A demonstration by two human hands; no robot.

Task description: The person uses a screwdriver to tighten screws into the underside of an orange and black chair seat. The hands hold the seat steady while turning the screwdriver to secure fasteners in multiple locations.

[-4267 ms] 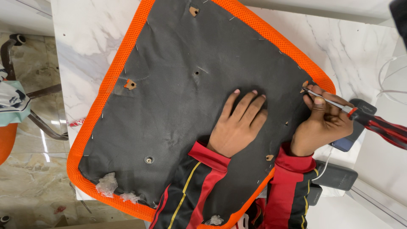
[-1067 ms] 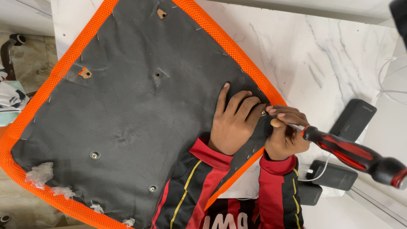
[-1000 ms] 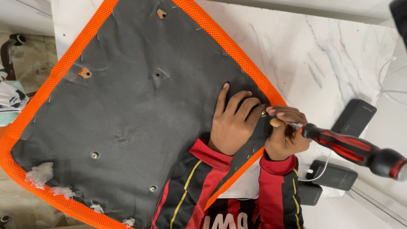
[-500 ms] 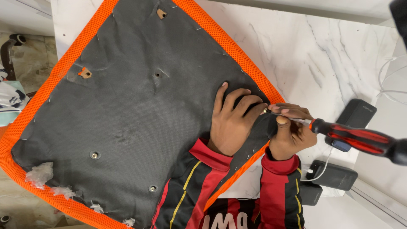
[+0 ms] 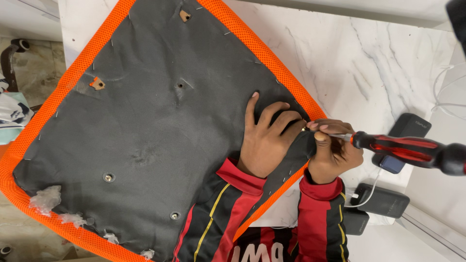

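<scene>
Two hands at seat cushion (image 5: 145,121): left hand (image 5: 264,140) flat, fingers spread; right hand (image 5: 335,150) fingers gripping screwdriver (image 5: 407,149).

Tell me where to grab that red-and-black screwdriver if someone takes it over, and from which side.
Grip the thick handle of the screwdriver, coming from the right of the view. It lies nearly level, handle jutting free over the marble table; the right hand pinches only the shaft, with the left hand crowding the tip.
</scene>
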